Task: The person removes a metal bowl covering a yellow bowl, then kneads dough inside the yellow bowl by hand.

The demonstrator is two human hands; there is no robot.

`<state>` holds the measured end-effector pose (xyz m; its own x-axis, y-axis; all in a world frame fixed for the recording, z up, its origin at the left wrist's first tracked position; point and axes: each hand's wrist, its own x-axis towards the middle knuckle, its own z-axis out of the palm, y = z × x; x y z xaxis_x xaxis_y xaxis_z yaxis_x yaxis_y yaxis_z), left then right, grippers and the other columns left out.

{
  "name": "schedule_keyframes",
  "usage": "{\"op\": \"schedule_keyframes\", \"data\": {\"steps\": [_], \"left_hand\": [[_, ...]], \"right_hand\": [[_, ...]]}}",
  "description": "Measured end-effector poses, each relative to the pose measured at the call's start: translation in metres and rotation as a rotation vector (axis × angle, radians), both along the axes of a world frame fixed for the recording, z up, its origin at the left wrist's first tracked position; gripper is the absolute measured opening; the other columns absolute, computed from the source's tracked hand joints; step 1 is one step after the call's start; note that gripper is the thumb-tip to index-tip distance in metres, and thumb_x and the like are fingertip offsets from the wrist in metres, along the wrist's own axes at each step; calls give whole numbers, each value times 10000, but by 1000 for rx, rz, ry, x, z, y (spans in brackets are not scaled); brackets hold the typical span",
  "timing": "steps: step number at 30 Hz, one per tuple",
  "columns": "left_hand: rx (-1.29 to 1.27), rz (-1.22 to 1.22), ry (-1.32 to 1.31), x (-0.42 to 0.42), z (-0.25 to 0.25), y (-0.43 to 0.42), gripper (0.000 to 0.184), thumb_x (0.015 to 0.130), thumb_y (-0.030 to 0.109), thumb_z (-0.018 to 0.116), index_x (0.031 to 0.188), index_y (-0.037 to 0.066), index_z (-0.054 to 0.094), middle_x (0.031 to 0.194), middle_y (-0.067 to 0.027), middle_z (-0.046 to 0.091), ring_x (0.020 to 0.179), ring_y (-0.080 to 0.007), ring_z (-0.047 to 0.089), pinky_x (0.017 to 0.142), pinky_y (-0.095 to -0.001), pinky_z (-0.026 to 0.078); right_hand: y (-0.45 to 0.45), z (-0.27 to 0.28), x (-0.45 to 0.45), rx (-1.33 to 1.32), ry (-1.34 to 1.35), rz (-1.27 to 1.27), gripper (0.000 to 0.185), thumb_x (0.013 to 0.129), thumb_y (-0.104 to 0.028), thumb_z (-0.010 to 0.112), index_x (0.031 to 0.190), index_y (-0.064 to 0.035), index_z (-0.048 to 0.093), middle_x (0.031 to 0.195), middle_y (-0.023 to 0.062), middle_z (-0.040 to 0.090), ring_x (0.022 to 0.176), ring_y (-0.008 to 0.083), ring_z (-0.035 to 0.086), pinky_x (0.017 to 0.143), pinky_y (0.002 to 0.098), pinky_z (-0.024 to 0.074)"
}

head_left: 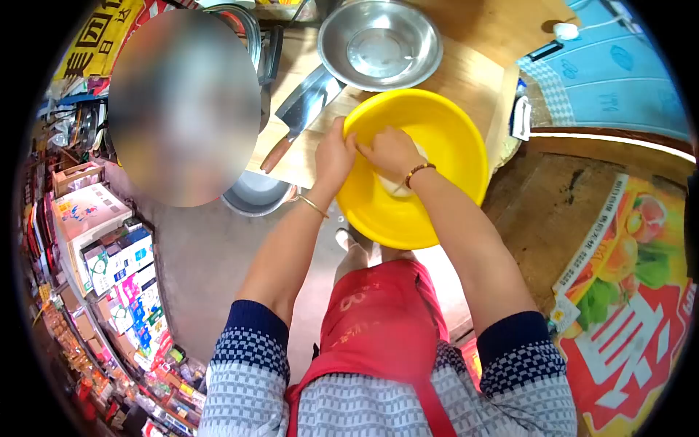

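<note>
Nearest to me through the head camera were the red apron [382, 313] and the patterned sleeves, pushed up so that both forearms were bare. Beyond the apron, the yellow basin [455, 193] sat at the near edge of the wooden desk [473, 69]. The left hand [335, 156], with a thin bangle [314, 206] at its wrist, had its grip closed at the basin's left rim, fingers bent over it. The right hand [392, 153], wearing a beaded bracelet [420, 173], reached inside; its grip was curled over the pale dough-like mass [395, 186], but I could not tell how far open it was or whether it had hold of any. That mass lay inside the basin, left of its middle, partly hidden under the right hand and wrist. To the near left, lower than the desk top, I saw a grey metal pot [255, 195]; farther left stood shelves crowded with packages [135, 295]. On the right was a colourful poster [622, 298]. Left of the basin, a cleaver [309, 100] lay flat on the desk, its handle angled toward me. Just beyond the basin was a shallow steel bowl [380, 47], with a blue patterned sheet [619, 80] at the far right and a yellow banner [91, 36] at the far left.
</note>
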<state>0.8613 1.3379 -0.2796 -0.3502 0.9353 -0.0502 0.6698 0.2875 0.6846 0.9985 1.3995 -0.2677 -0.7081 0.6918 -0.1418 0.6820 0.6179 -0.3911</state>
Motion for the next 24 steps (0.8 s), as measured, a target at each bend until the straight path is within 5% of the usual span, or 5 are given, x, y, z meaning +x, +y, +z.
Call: {"op": "schedule_keyframes", "data": {"steps": [2, 4, 8, 10, 24], "left_hand": [[-8, 45, 63, -6, -5, 5, 309, 878, 180, 602, 1164, 89, 527, 894, -220, 651, 846, -431, 617, 727, -500, 484], [-32, 64, 49, -4, 3, 6, 299, 880, 178, 600, 1157, 84, 533, 906, -223, 650, 850, -429, 618, 727, -499, 484], [-48, 53, 8, -4, 14, 5, 275, 887, 158, 587, 1143, 67, 539, 919, -225, 647, 848, -426, 617, 726, -495, 481], [-33, 29, -21, -6, 9, 4, 264, 889, 145, 580, 1136, 61, 537, 920, -225, 644, 845, -428, 614, 721, -494, 479], [-76, 18, -198, -10, 13, 13, 223, 902, 100, 554, 1116, 51, 517, 968, -228, 620, 868, -437, 599, 710, -469, 479]], "right_hand": [[-3, 12, 9, -71, -205, -71, 279, 847, -305, 559, 828, -74, 715, 786, 111, 672, 829, 273, 624, 817, 416, 450], [-30, -6, 36, 266, 84, 50, 231, 796, -280, 634, 715, -70, 690, 746, 99, 637, 802, 271, 591, 828, 408, 434], [-56, -17, 57, 177, 49, 63, 159, 770, -227, 653, 712, -81, 677, 747, 91, 616, 788, 258, 577, 809, 400, 433], [-58, -27, 53, 357, 243, -95, 217, 781, -229, 606, 604, -104, 623, 672, 76, 603, 701, 252, 551, 767, 410, 423], [-3, -56, -9, 154, 12, -178, 223, 826, -253, 546, 686, -136, 675, 755, 31, 637, 828, 217, 576, 790, 405, 394]]}}
